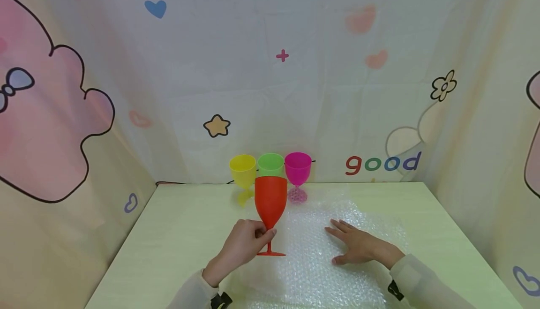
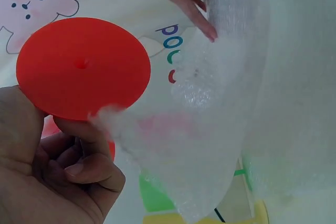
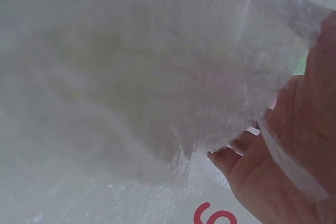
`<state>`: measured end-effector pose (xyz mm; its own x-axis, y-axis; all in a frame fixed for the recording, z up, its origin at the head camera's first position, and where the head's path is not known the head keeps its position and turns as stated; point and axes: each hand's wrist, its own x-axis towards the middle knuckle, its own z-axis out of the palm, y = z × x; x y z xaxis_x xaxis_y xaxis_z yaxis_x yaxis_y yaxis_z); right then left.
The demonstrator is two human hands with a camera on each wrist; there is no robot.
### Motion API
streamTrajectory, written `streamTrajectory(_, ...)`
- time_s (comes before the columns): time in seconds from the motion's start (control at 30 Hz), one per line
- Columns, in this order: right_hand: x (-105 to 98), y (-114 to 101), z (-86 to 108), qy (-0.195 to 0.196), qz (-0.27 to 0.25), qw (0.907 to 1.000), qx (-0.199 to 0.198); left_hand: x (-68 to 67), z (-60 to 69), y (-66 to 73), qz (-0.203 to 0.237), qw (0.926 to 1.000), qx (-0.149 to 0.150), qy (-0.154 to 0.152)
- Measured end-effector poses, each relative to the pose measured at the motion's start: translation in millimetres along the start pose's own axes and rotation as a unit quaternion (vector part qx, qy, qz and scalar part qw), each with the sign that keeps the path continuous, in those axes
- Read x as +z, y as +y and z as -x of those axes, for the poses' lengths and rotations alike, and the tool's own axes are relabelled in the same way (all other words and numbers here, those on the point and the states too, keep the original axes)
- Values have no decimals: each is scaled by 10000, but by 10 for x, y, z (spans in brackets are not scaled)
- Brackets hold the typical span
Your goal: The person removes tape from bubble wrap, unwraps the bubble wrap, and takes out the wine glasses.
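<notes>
My left hand (image 1: 242, 245) pinches the stem of a red plastic goblet (image 1: 271, 199), held upright with its round base near the table's surface. The left wrist view shows the underside of that goblet's base (image 2: 83, 69) above the curled fingers of the left hand (image 2: 63, 166). A sheet of clear bubble wrap (image 1: 312, 262) spreads under and between the hands. Over its right part lies my right hand (image 1: 360, 245), fingers spread and fairly straight. In the right wrist view, blurred bubble wrap (image 3: 131, 87) covers much of the picture and partly hides the right hand (image 3: 283, 156).
Behind the red goblet, at the table's back edge, stand a yellow goblet (image 1: 243, 170), a green goblet (image 1: 271, 162) partly hidden by it, and a pink goblet (image 1: 297, 168). A printed curtain (image 1: 253, 74) encloses the pale table (image 1: 177, 234) at the back and sides.
</notes>
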<state>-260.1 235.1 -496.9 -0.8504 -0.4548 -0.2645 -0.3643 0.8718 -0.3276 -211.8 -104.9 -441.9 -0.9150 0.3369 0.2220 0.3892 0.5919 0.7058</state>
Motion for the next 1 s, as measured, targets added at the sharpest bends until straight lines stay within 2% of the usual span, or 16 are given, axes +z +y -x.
streamTrajectory(0.23, 1, 6, -8, -26, -20, 10000, -4, -158, -27, -17, -34, 9994, 68, 324)
streamTrajectory(0.7, 5, 1, 19, 53, -26, 9999, -85, -404, -86, -166, -88, 9963, -130, 849)
streamTrajectory(1.0, 29, 33, 5, 49, 37, 10000, -55, -562, -132, -298, 73, 9925, -395, 1154)
